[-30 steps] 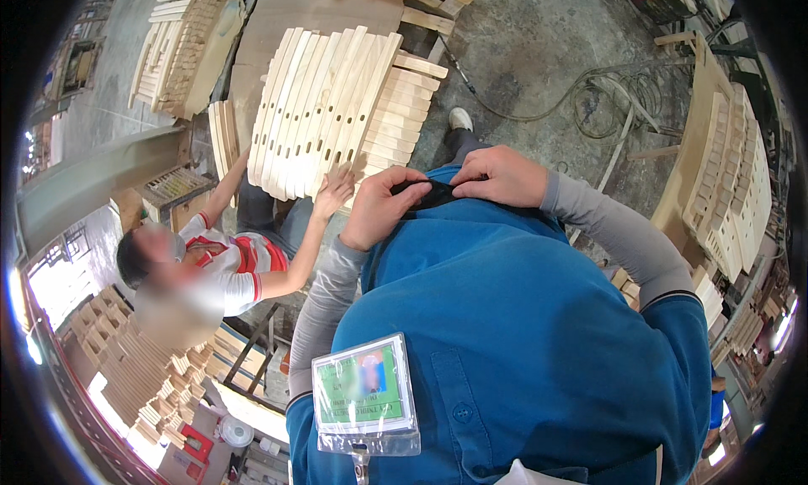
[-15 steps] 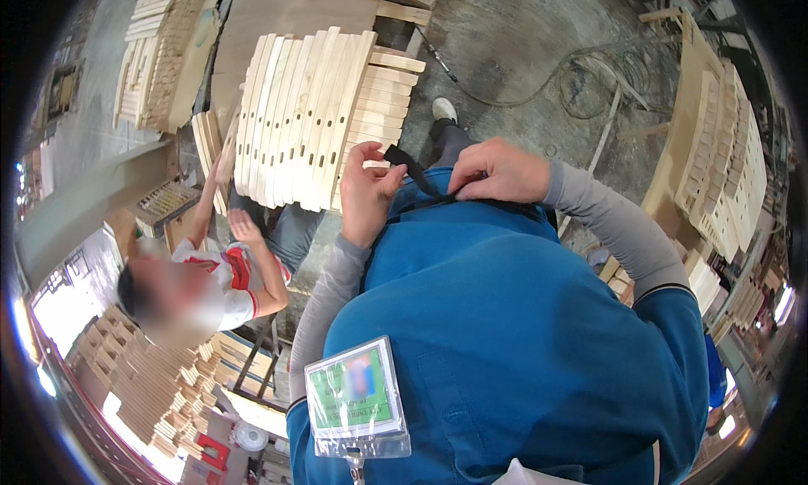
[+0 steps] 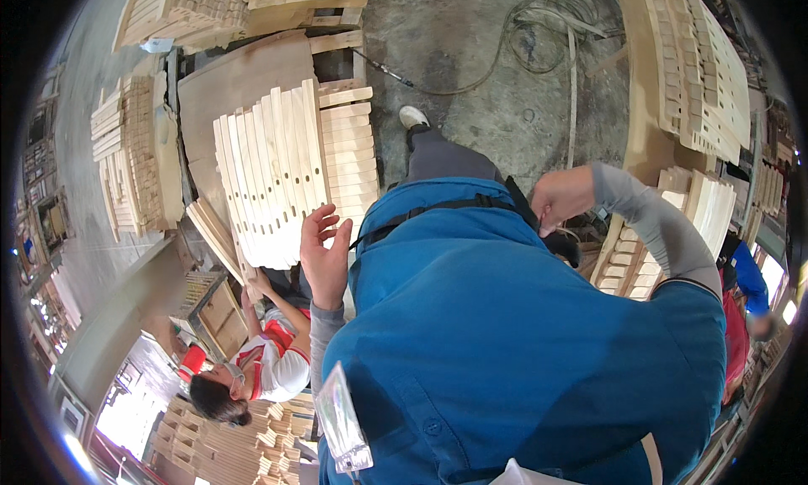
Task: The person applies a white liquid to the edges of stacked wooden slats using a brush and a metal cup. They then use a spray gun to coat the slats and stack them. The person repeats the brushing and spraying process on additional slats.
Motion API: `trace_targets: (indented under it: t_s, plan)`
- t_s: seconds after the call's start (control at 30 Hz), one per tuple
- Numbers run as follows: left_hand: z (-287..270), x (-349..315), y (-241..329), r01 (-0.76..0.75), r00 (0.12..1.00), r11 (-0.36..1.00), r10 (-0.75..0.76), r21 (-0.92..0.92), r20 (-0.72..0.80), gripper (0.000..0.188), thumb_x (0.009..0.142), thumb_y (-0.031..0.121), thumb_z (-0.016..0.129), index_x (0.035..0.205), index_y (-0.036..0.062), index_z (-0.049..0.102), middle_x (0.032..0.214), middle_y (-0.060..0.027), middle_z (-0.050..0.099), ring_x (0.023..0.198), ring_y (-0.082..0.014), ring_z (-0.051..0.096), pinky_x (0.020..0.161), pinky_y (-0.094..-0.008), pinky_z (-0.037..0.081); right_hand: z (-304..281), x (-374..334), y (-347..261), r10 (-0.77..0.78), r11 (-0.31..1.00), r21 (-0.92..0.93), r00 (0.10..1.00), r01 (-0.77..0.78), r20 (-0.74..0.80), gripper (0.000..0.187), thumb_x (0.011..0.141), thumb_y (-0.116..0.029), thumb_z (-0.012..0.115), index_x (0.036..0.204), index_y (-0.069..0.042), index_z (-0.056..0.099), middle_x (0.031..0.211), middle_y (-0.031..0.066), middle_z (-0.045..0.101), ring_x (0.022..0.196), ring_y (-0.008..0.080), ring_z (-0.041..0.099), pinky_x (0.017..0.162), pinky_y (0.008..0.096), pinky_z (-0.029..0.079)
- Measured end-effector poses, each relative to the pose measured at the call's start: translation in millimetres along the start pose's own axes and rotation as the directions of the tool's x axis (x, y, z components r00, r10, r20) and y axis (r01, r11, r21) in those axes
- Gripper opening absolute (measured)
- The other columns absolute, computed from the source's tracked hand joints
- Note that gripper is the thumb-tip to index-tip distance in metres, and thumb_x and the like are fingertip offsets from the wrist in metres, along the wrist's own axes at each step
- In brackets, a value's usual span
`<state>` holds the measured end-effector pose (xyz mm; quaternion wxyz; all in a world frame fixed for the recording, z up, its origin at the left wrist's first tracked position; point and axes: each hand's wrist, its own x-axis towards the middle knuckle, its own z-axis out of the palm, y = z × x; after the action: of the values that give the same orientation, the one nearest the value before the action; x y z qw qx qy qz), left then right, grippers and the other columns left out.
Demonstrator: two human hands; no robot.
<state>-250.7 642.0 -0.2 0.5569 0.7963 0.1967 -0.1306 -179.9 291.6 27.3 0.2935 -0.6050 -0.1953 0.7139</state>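
A thin black belt (image 3: pixel 446 206) runs round my waist over the blue shirt (image 3: pixel 505 317). My right hand (image 3: pixel 564 197) is at the right side of my waist, its fingers closed on the black strap (image 3: pixel 519 201) there. Raised at my left side, my left hand (image 3: pixel 325 262) holds nothing, and its fingers are apart. Just beyond it lies a stack of pale wooden slats (image 3: pixel 273 165) with dark oval slots. A badge in a clear sleeve (image 3: pixel 343 418) hangs on my chest, turned nearly edge-on.
A co-worker (image 3: pixel 282 350) in white and red reaches toward the wood at left. More wood stacks (image 3: pixel 130 157) stand at far left, and others (image 3: pixel 699 64) at right. A hose (image 3: pixel 471 90) lies on the concrete floor (image 3: pixel 438 31). Someone in blue and red (image 3: pixel 741 308) is at far right.
My left hand has let go of the strap and drawn back to the left. The right hand has moved rightward along my waist. The view has shifted, and the co-worker's arms now reach the wood.
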Motion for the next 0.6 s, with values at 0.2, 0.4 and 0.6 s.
trace_targets:
  t_s: [0.2,0.4,0.6]
  plan:
    - [8,0,-6,-0.023,0.999,0.999,0.025,-0.04,0.038,0.031,0.077,0.007,0.061,0.106,0.0007,0.051,0.102,-0.0091,0.055,0.09,-0.0161,0.053,0.074,-0.0262,0.046,15,14,14,0.188,0.95,0.268,0.978,-0.159,-0.087,0.011,0.076,-0.008,0.062,0.077,0.003,0.061,0.066,0.0063,0.061,0.061,0.0111,0.059,0.058,0.0242,0.051]
    - [8,-6,-14,-0.011,1.0,0.999,0.012,-0.032,0.02,0.031,0.078,0.008,0.061,0.107,0.0007,0.05,0.098,-0.0092,0.056,0.088,-0.0147,0.053,0.074,-0.0251,0.045,17,20,21,-0.012,0.875,0.468,0.971,0.127,-0.241,0.018,0.07,0.002,0.06,0.088,0.0,0.056,0.07,0.0039,0.058,0.059,0.0097,0.055,0.053,0.022,0.047]
    - [5,-14,-19,-0.006,1.0,0.999,0.006,-0.043,-0.005,0.032,0.079,0.009,0.061,0.108,0.0006,0.05,0.099,-0.0097,0.056,0.088,-0.0153,0.054,0.073,-0.0252,0.045,5,31,32,0.182,0.932,0.363,0.881,-0.013,-0.438,0.012,0.069,-0.002,0.055,0.08,-0.004,0.059,0.072,0.0025,0.053,0.063,0.0118,0.051,0.051,0.0266,0.041]
